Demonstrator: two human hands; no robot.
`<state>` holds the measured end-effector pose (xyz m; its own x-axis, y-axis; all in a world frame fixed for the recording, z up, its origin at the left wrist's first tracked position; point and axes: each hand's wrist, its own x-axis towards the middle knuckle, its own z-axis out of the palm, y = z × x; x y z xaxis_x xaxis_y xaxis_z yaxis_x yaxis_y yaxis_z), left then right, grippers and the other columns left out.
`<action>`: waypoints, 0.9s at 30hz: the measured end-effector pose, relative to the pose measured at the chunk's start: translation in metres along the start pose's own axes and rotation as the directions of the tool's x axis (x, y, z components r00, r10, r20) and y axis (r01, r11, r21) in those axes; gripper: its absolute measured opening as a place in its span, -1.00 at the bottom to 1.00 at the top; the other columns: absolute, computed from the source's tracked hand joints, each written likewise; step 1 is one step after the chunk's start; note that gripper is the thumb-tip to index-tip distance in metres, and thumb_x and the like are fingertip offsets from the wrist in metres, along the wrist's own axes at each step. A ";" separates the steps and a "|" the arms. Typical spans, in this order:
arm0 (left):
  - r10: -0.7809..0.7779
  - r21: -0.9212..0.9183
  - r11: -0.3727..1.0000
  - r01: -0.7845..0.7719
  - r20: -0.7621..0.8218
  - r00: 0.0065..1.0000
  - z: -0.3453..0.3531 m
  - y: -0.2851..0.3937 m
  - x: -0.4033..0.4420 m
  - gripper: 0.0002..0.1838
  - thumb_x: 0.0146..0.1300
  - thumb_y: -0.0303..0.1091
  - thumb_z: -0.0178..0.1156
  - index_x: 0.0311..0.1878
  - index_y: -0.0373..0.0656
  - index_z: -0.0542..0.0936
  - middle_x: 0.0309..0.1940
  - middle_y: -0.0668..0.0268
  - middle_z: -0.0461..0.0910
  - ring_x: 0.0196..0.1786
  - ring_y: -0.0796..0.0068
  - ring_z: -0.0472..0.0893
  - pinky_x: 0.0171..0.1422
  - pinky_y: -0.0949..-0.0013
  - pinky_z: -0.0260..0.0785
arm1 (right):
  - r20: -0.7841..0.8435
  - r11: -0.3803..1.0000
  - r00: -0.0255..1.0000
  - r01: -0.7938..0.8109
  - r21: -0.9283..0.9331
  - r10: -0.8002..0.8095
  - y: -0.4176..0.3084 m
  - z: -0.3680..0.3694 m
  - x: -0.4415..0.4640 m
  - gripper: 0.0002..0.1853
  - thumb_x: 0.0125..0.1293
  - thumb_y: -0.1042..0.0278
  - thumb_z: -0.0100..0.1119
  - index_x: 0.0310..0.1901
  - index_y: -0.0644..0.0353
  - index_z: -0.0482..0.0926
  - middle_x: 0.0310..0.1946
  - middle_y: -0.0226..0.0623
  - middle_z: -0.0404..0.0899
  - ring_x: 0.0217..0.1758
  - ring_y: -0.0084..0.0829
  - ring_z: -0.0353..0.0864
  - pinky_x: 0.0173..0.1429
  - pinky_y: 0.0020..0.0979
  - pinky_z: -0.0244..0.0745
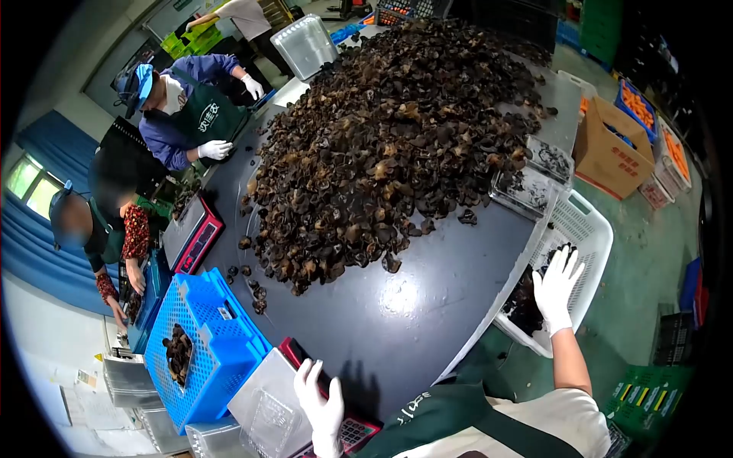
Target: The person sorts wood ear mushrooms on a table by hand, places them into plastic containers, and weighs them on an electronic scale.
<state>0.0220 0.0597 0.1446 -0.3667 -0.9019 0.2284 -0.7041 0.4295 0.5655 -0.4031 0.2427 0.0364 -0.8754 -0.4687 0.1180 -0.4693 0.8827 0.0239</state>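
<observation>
My left hand [319,408], in a white glove, is raised over a red scale [356,433] with fingers apart, beside a clear plastic tray [271,418] on the scale's plate. Nothing shows in it. My right hand [557,290], also gloved in white, is spread over a white basket [594,243] at the table's right edge. Dark mushrooms [524,305] lie in the basket below and beside its fingers. A large heap of dark brown mushrooms [389,145] covers much of the grey table [435,282].
Blue crates [221,305] stand left, holding a tray of mushrooms [179,355]. Clear trays [527,187] rest at the table's right edge. Across the left side, co-workers [187,114] work near another red scale [200,243]. A cardboard box [611,149] stands on the floor at right.
</observation>
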 end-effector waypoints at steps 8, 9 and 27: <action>0.238 -0.020 0.971 -0.238 0.041 0.970 0.131 -0.017 0.163 -0.59 0.16 -0.38 0.29 0.11 -0.11 0.56 0.16 0.04 0.46 0.25 0.01 0.42 0.35 0.11 0.26 | -0.391 0.320 0.552 0.794 0.517 -0.737 -0.205 0.007 0.067 -0.65 0.20 0.13 0.15 -0.02 0.09 0.61 -0.01 -0.22 0.56 0.17 -0.16 0.43 0.27 -0.12 0.28; 0.286 0.070 0.955 -0.289 0.047 0.957 0.148 -0.018 0.189 -0.59 0.16 -0.34 0.29 0.11 -0.11 0.56 0.18 0.02 0.45 0.27 -0.02 0.40 0.36 0.09 0.25 | -0.470 0.317 0.550 0.814 0.486 -0.690 -0.252 0.024 0.072 -0.62 0.25 0.11 0.13 0.05 0.07 0.60 0.03 -0.23 0.56 0.23 -0.16 0.40 0.34 -0.09 0.22; 0.115 0.232 0.968 -0.092 -0.089 0.989 0.152 -0.038 0.155 -0.47 0.03 -0.22 0.36 0.14 -0.06 0.55 0.34 -0.08 0.26 0.35 -0.16 0.25 0.40 -0.08 0.12 | -0.278 0.288 0.537 0.741 0.607 -0.796 -0.260 0.010 0.044 -0.42 0.11 -0.10 0.25 0.17 -0.09 0.53 0.33 -0.07 0.27 0.42 0.13 0.11 0.45 0.30 -0.19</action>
<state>-0.1008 -0.0895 0.0386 -0.3895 -0.8470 0.3619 -0.7894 0.5094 0.3426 -0.3212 -0.0077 0.0251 -0.0641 -0.9451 0.3205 -0.8538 -0.1143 -0.5078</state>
